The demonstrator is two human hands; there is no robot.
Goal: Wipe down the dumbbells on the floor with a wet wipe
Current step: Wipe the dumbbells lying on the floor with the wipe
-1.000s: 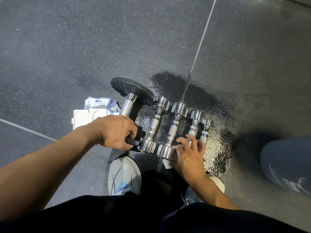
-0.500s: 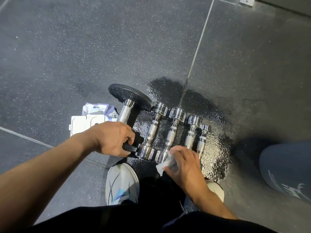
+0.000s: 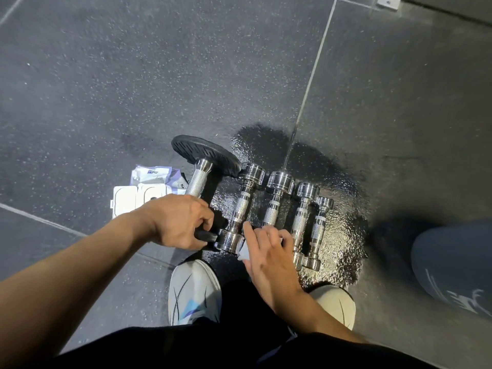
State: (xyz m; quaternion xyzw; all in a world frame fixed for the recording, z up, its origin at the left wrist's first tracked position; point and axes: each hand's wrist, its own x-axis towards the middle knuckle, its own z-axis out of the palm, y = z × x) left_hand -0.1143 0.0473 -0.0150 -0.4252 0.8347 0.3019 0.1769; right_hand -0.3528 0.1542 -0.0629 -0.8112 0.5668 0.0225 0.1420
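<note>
Several chrome dumbbells lie side by side on a wet patch of dark rubber floor (image 3: 343,235). Leftmost is a larger dumbbell with black plates (image 3: 198,179); my left hand (image 3: 177,222) grips the near end of its handle. Beside it lies a chrome dumbbell (image 3: 241,209), then a second chrome dumbbell (image 3: 274,206) whose near end my right hand (image 3: 266,255) covers. That hand presses a white wet wipe (image 3: 243,253) onto it, fingers spread. Two smaller dumbbells (image 3: 311,222) lie to the right.
A pack of wet wipes (image 3: 143,190) with a white lid lies left of the black-plated dumbbell. My two white shoes (image 3: 194,291) stand just below the dumbbells. A grey rounded object (image 3: 452,265) sits at the right edge. A pale floor seam (image 3: 314,65) runs upward.
My right hand has flattened the wipe onto the near end of the middle chrome dumbbell, moving slightly left and down. My left hand keeps its grip on the black-plated dumbbell.
</note>
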